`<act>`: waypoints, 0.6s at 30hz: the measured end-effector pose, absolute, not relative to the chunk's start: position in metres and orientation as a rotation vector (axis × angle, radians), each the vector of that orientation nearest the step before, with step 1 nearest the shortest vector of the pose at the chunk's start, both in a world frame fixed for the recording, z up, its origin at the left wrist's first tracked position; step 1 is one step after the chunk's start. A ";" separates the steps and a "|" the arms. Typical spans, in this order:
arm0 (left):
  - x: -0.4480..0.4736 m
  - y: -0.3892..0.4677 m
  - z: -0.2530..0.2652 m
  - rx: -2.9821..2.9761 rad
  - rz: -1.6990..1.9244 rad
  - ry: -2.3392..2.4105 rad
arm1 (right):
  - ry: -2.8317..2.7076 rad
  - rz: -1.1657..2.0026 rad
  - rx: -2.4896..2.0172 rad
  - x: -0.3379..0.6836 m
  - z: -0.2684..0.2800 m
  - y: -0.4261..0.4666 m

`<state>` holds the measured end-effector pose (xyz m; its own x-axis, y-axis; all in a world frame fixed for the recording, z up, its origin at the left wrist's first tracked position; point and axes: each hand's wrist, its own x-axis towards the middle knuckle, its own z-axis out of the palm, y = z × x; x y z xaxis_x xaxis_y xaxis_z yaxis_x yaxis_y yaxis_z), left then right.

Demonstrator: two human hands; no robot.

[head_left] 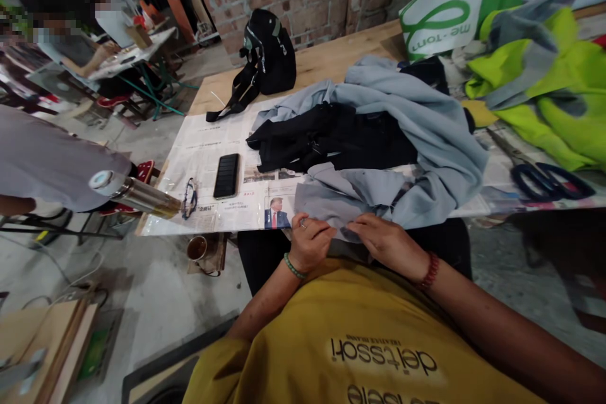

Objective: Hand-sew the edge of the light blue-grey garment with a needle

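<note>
A grey-blue garment lies bunched over the table, and its near end comes down to my hands at the front edge. My left hand is closed, pinching the grey cloth; a green bead bracelet circles that wrist. Just to its right, my right hand grips another part of the same cloth between thumb and fingers, with a red bracelet on the wrist. A short stretch of cloth spans the two hands. Black cloth lies on top of the garment. Any small item inside the fingers is hidden.
Newspaper covers the table. On it lie a phone, a bracelet, and a steel flask at the left edge. Large scissors, yellow-green clothing and a shopping bag sit right. A black bag stands behind. People sit left.
</note>
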<state>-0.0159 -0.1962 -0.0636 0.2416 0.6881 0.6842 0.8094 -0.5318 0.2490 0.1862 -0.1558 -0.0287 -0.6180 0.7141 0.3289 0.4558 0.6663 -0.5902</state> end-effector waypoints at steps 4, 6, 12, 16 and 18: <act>-0.016 -0.197 -0.063 -2.392 -1.128 -1.400 | -2.458 0.525 -0.864 0.186 -0.027 -0.156; -0.015 -0.197 -0.062 -2.405 -1.118 -1.396 | -2.479 0.541 -0.858 0.185 -0.026 -0.156; -0.013 -0.198 -0.059 -2.409 -1.100 -1.425 | -2.475 0.561 -0.824 0.184 -0.023 -0.157; -0.013 -0.199 -0.059 -2.388 -1.136 -1.409 | -2.469 0.592 -0.781 0.183 -0.026 -0.157; -0.013 -0.199 -0.060 -2.377 -1.148 -1.402 | -2.435 0.609 -0.769 0.183 -0.029 -0.157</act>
